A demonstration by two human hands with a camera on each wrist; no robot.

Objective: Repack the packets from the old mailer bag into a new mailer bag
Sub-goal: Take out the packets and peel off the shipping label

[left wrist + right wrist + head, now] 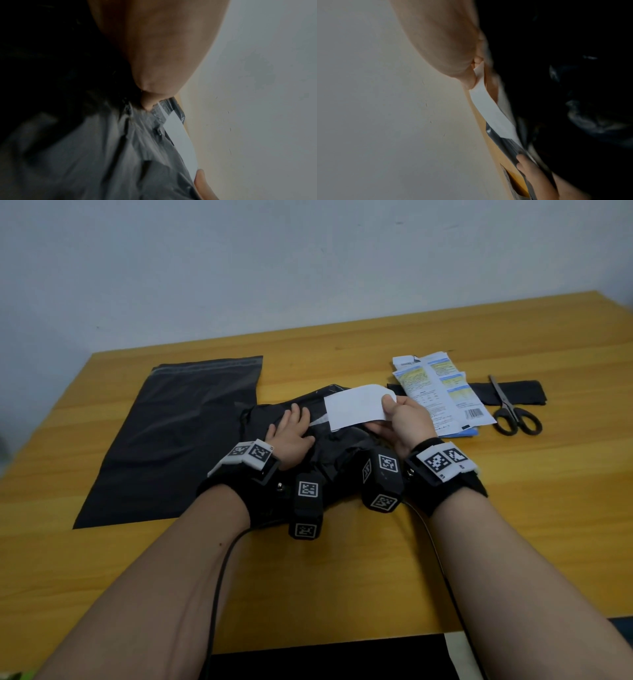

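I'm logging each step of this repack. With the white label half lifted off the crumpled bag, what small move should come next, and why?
Probably keep peeling: the right hand pinches the white label, its near edge apparently still stuck to the old bag, which the left hand presses flat.

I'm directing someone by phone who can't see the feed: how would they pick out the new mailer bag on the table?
Start at the wooden table and go to its left half. The new mailer bag lies there flat and smooth, its seal strip along the far edge. The old mailer bag, just to its right, is crumpled and sits under both hands.
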